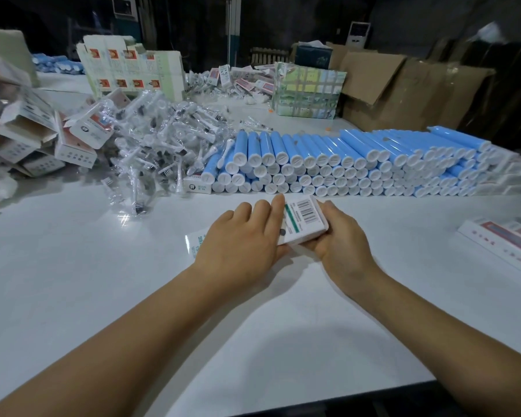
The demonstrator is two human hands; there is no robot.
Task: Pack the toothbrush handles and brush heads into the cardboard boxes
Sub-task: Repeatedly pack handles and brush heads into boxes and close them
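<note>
Both hands meet on one box (303, 221), held just above the table (253, 341) directly ahead of the person. The left hand (241, 239) lies over the box's near-left part with its fingers fairly straight, pressing down on the top face; whether its thumb hooks underneath is hidden. The right hand (340, 233) cups the box's right end, fingers curled beneath and against the side, so it is gripping it.

The box looks like thin printed card: light and stiff along its length, but easy to dent on the broad faces, and smooth enough to slip. I judge it is best held by the long edges and the ends, not squeezed across the barcode face.

Just beyond the fingertips lies a stacked row of handles (328, 164), blue tubes with white caps. They seem rigid, smooth and prone to rolling, so one should be pinched mid-barrel.

Beyond and left of the left hand sits a heap of heads (160, 145) in clear wrap. These are light and crinkly and better picked singly by the stem. More open boxes (42, 139) lie farther left.
</note>
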